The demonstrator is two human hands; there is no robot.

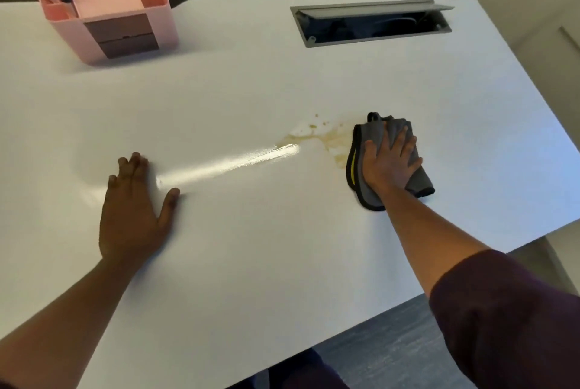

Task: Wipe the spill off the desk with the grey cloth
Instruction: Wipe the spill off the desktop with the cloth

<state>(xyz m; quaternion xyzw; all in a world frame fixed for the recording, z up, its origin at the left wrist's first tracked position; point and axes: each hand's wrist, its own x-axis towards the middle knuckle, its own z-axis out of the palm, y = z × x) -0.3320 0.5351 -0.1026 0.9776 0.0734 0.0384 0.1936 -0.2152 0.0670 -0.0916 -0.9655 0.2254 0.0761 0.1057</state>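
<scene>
The white desk (251, 90) fills most of the view, its near edge running diagonally from lower left up to the right, with grey floor beyond it. At the far side sit a pink organizer (110, 9) holding notes and a marker, and an open cable hatch (370, 21). The left hand (133, 209) lies flat with its grip spread, well left of the mess. The right hand (390, 162), fingers spread, presses the grey cloth (364, 150), folded, dark-edged with a yellow stripe. The cloth touches the right end of the spill (314, 136), a thin yellowish-brown smear with small droplets beyond it, mid-desk.
</scene>
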